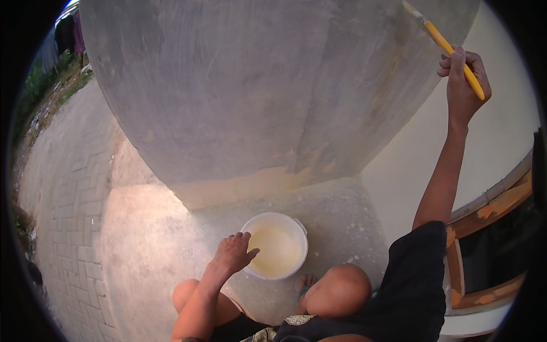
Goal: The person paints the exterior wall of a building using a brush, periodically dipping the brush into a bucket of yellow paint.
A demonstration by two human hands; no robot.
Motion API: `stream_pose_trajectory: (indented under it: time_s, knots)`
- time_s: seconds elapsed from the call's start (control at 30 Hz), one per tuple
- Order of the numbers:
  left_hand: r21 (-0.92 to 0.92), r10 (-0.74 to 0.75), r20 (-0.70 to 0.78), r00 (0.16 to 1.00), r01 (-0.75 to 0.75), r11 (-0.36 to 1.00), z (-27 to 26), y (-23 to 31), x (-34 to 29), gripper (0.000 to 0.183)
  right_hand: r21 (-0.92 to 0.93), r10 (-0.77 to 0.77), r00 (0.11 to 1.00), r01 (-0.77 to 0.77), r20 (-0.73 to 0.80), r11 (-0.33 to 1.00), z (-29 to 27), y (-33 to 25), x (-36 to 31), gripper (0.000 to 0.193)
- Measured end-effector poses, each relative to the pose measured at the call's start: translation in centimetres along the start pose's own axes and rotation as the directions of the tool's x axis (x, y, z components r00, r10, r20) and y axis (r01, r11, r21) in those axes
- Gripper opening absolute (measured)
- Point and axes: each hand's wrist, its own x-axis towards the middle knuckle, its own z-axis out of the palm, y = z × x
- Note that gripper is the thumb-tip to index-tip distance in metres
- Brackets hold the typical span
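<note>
Raised at the upper right, my right hand (466, 80) is closed around the yellow handle of a paintbrush (441, 41). The brush's pale bristles point up and left, at the grey wall (256, 97); whether they touch it I cannot tell. A white bucket (303, 244) stands on the floor below, with pale cream paint (276, 251) inside. My left hand (232, 252) hangs over the bucket's left rim, thumb apart from the fingers and nothing held in it. Whether it touches the rim is not plain.
A cream-painted wall (410, 148) meets the grey wall at the right. Beside my right arm is a wooden window frame (456, 268) with dark glass. My bent knees (345, 288) flank the space near the bucket. Paving blocks (74, 228) run along the left, past the concrete floor (145, 245).
</note>
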Motion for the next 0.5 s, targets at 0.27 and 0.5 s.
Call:
stream_pose_trajectory:
  time_s: [0.27,0.5]
  knots:
    - [0.012,0.008,0.001,1.0,-0.008,1.0,-0.1,-0.2,-0.2,0.047,-0.119,-0.169,0.972,0.19,0.165,0.975,-0.1,5.1,-6.5,0.02]
    - [0.028,0.025,0.0,1.0,-0.025,0.999,1.2,-1.1,0.5,0.047,-0.097,0.217,0.957,-0.201,0.191,0.975,0.0,2.5,-0.4,0.018]
